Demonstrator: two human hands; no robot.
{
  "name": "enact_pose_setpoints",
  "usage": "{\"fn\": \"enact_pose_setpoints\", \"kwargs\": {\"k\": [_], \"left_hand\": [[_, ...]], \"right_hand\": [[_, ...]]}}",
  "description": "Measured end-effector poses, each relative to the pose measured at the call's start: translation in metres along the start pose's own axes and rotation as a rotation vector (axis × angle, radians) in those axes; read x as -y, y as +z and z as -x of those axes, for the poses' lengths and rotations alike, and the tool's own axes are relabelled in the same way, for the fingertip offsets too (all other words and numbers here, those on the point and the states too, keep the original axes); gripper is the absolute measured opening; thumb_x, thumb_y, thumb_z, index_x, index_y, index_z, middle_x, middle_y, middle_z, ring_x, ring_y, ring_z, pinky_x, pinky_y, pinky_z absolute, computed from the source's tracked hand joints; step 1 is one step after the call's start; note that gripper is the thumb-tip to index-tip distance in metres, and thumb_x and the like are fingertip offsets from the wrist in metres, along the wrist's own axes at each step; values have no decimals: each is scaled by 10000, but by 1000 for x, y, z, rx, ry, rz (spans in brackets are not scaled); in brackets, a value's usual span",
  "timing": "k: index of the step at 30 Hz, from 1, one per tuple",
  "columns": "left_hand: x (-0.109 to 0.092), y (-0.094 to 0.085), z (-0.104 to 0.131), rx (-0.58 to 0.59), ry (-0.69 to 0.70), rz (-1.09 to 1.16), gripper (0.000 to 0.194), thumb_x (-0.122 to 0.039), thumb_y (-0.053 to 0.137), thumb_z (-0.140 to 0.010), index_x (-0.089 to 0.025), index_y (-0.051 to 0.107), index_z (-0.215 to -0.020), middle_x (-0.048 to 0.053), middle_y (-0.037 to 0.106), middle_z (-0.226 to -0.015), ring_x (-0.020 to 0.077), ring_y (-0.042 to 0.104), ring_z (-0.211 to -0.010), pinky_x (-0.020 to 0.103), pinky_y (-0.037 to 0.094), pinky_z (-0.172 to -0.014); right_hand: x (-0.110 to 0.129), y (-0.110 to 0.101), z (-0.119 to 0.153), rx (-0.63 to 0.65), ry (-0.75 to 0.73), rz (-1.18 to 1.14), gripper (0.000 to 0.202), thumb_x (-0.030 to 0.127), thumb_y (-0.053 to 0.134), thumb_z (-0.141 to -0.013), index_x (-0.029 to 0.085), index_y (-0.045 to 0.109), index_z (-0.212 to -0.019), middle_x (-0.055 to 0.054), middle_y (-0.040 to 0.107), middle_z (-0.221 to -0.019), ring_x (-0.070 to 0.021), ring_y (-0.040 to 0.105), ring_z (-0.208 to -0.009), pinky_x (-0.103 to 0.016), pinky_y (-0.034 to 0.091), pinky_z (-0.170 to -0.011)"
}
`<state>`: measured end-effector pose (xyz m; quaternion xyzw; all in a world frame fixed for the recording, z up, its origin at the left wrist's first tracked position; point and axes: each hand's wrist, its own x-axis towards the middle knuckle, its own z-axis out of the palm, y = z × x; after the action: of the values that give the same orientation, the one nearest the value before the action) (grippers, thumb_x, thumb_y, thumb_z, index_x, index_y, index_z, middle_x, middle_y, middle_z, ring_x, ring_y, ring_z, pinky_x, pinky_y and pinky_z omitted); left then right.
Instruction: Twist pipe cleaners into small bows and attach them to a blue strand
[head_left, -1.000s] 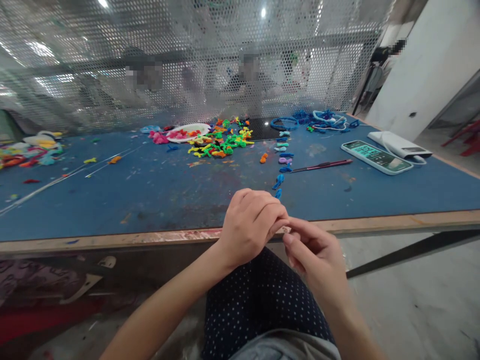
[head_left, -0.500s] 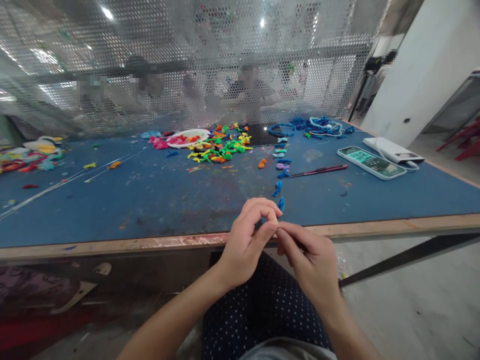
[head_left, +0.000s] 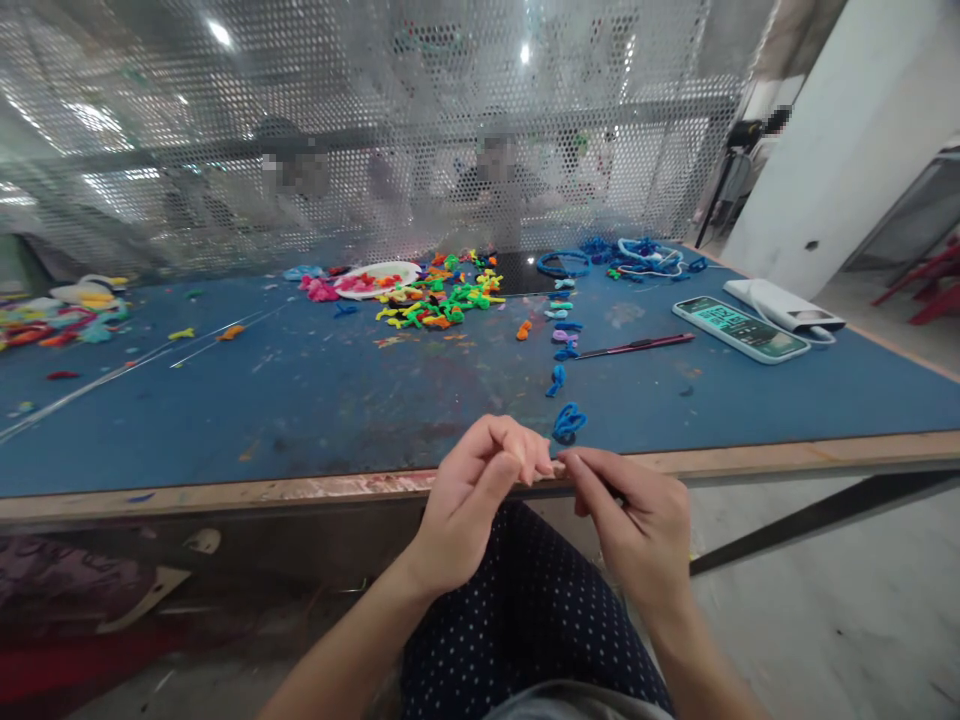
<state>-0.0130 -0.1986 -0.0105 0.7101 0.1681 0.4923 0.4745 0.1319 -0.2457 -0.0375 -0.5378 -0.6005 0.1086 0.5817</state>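
Observation:
My left hand [head_left: 480, 490] is held in front of the table's near edge, its fingers curled and thumb pressed against them. Just to the right, my right hand [head_left: 634, 510] pinches with thumb and forefinger. A narrow gap lies between the fingertips of the two hands, and whatever they hold is too small or hidden to name. Beyond the fingertips lies a looped blue piece [head_left: 570, 422], on the table near the edge. A smaller blue knotted piece [head_left: 556, 380] is behind it, heading a row of blue and lilac pieces that runs away from me.
A thin dark red pen-like tool [head_left: 637, 346] lies right of the row. A phone [head_left: 739, 328] and a white power bank [head_left: 784, 305] rest farther right. Colourful twisted pieces [head_left: 442, 300] surround a white plate [head_left: 405, 270] at the back. Perforated metal sheet [head_left: 360, 120] stands behind the table.
My hands have drawn slightly apart, the left moving left and down, the right moving right. The looped blue piece, mostly covered before, now shows fully.

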Motion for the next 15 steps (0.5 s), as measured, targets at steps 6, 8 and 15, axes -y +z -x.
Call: {"fn": "enact_pose_setpoints", "kwargs": {"k": [6, 8, 15], "left_hand": [[-8, -5, -1, 86, 328, -1091, 103, -136, 526, -894, -227, 574, -887, -7, 730, -932, 221, 559, -1004, 459, 237, -1002], [-6, -1, -1, 55, 287, -1051, 110, -120, 518, -894, -217, 568, -892, 5, 722, -1032, 225, 542, -1065, 439, 280, -969], [1, 21, -4, -113, 4, -426, 87, -211, 497, -923, -213, 568, -872, 61, 678, -1114, 200, 534, -1125, 340, 468, -907]], "right_hand": [[-3, 2, 0, -99, -42, 38, 164, 221, 578, -857, 201, 733, -808, -8, 691, -622, -132, 599, -482, -247, 502, -556], [-1, 5, -1, -87, -70, 36, 172, 201, 562, -864, 200, 728, -818, -18, 718, -681, -138, 631, -529, -241, 501, -556], [3, 13, -1, -185, 17, 78, 141, 237, 580, -859, 188, 692, -930, -23, 714, -718, -130, 629, -549, -229, 495, -541]]}}
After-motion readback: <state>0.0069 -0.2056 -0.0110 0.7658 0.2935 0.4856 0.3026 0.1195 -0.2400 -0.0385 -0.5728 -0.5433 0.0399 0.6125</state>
